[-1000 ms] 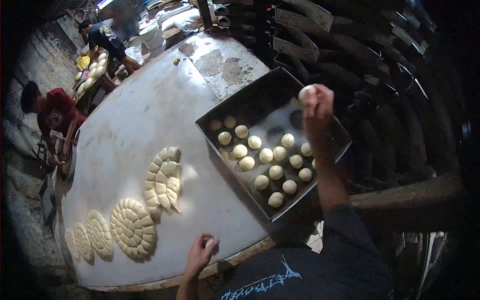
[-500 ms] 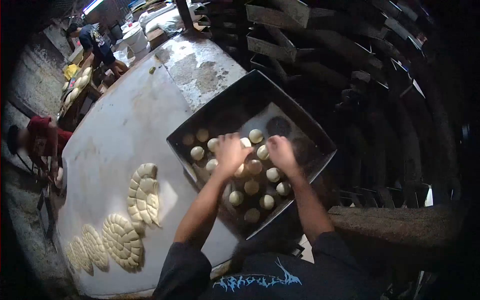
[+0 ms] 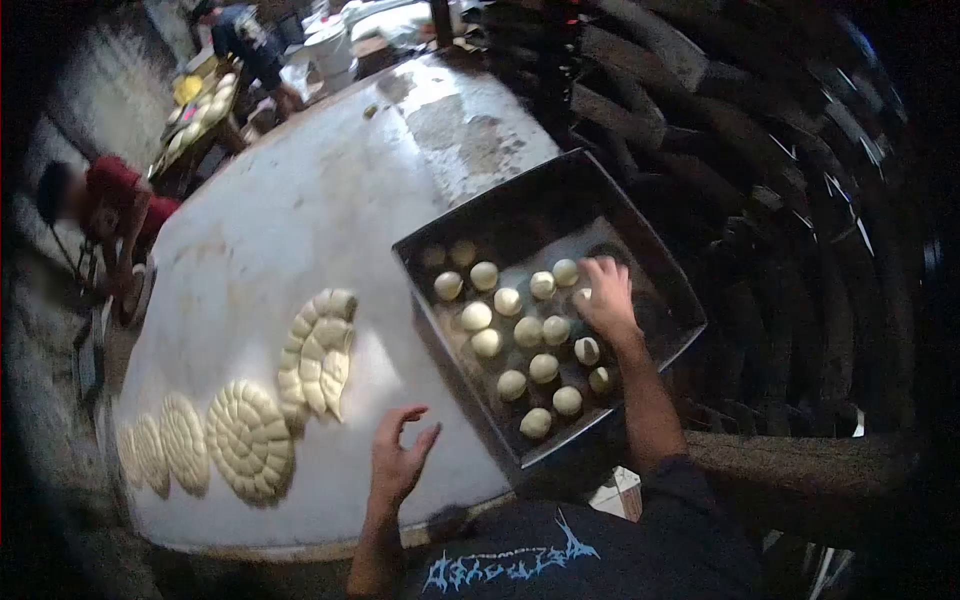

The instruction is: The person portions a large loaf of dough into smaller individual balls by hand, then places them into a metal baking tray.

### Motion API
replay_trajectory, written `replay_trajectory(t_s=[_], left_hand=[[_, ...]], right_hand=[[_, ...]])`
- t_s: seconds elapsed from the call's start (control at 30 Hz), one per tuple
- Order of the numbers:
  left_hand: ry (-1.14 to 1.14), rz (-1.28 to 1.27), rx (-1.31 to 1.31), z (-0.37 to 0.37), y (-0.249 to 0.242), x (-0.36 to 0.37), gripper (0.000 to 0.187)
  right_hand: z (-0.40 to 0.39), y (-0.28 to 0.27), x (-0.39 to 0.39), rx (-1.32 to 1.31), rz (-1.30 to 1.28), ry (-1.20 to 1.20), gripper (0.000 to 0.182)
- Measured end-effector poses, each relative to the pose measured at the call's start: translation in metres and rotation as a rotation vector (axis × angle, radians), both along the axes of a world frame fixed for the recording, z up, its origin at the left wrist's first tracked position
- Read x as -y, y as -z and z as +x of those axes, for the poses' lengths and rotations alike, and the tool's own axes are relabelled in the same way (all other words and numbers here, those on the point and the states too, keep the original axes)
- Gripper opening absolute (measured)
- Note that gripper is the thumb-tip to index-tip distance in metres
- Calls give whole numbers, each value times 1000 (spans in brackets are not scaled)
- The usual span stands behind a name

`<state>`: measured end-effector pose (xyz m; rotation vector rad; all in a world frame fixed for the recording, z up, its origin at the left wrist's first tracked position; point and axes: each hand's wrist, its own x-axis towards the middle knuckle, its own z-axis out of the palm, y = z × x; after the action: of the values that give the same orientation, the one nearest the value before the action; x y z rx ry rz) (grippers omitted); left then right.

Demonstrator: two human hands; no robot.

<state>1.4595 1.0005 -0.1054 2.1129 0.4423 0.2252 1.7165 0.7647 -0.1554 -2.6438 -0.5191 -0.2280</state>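
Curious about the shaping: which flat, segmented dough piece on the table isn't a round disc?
The half-moon piece at the row's right end, nearest the left hand; the other dough pieces look like round discs.

Pale stained surface (image 3: 240, 290), row of segmented dough rounds (image 3: 250, 442), curved dough piece (image 3: 322, 352) beside them, dark tray (image 3: 515, 215) at right

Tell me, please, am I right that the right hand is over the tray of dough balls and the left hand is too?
No: the head view shows the left hand over the table; the right hand is over the tray of dough balls.
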Motion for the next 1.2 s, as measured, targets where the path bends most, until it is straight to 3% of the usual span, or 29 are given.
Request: replay_trajectory(t_s=[0.1, 0.13, 0.17, 0.23, 0.27, 0.3, 0.33, 0.37, 0.4, 0.43, 0.5, 0.53, 0.57, 0.63, 0.67, 0.7, 0.77, 0.83, 0.87, 0.9, 0.97, 1.0, 1.03, 1.07, 1.1, 1.17, 1.2], left_hand=[[-158, -112, -132, -56, 5, -8, 28], [-191, -157, -152, -67, 8, -12, 28], [-216, -155, -144, -77, 9, -13, 28], [-243, -253, -128, -99, 10, -16, 28], [-272, -293, -101, -110, 12, -17, 27], [-307, -312, -96, -120, 16, -20, 27], [-359, -463, -83, -128, 22, -22, 27], [-409, -610, -66, -137, 26, -27, 26], [-439, -623, -62, -144, 30, -32, 26], [-394, -647, -69, -148, 33, -39, 27], [-360, -681, -90, -165, 37, -64, 27], [-333, -609, -88, -175, 40, -77, 27], [-309, -546, -86, -184, 42, -88, 27], [-364, -508, -70, -198, 32, -118, 26], [-405, -435, -72, -207, 37, -132, 25], [-437, -366, -81, -215, 42, -143, 24], [-432, -305, -57, -214, 49, -163, 23], [-385, -143, 21, -205, 57, -174, 24], [-364, 19, 49, -199, 58, -179, 23], [-374, 15, 42, -196, 61, -185, 23], [-266, 362, 109, -180, 67, -202, 24], [-277, 361, 120, -165, 68, -213, 24], [-231, 532, 61, -152, 69, -223, 22], [-171, 698, -3, -143, 72, -230, 20], [-172, 698, 4, -130, 82, -237, 20], [-64, 943, -332, -101, 101, -238, 21], [-9, 898, -283, -100, 97, -237, 22]], right_hand=[[24, 7, -38, -82, -173, -352, 45], [20, 8, -48, 39, -328, -403, 30], [28, 15, -54, 50, -325, -428, 30], [49, 35, -62, -183, -503, -488, 18], [31, 14, -66, -192, -235, -421, 15], [11, -15, -67, -261, 37, -538, 17], [-21, -43, -76, -655, 452, -446, 19], [-48, -64, -84, -628, 505, -494, 25], [-95, -91, -99, -780, 810, -504, 29], [-122, -84, -106, -705, 851, -653, 31], [-180, -68, -124, -1018, 691, -679, 34], [-199, -47, -136, -1118, 458, -773, 36], [-216, -31, -142, -1142, 433, -769, 36], [-242, -1, -160, -804, 249, -839, 37], [-249, 10, -163, -925, 537, -699, 34], [-261, 20, -167, -936, 521, -694, 34], [-289, 31, -188, -581, 600, -319, 26], [-324, 87, -195, -266, 179, -575, 22], [-349, 80, -198, -273, 198, -645, 20], [-368, 80, -178, -207, 116, -710, 17], [-360, 93, -131, -118, 38, -764, 14], [-324, 119, -98, -699, 305, -474, 12], [-308, 134, -80, -1268, 559, -119, 11], [-306, 111, -117, -621, 344, -204, 9], [-298, 84, -177, 35, 119, -276, 7], [-300, 83, -218, 27, 150, -433, 9], [-317, 104, -206, -50, 188, -558, 14]])
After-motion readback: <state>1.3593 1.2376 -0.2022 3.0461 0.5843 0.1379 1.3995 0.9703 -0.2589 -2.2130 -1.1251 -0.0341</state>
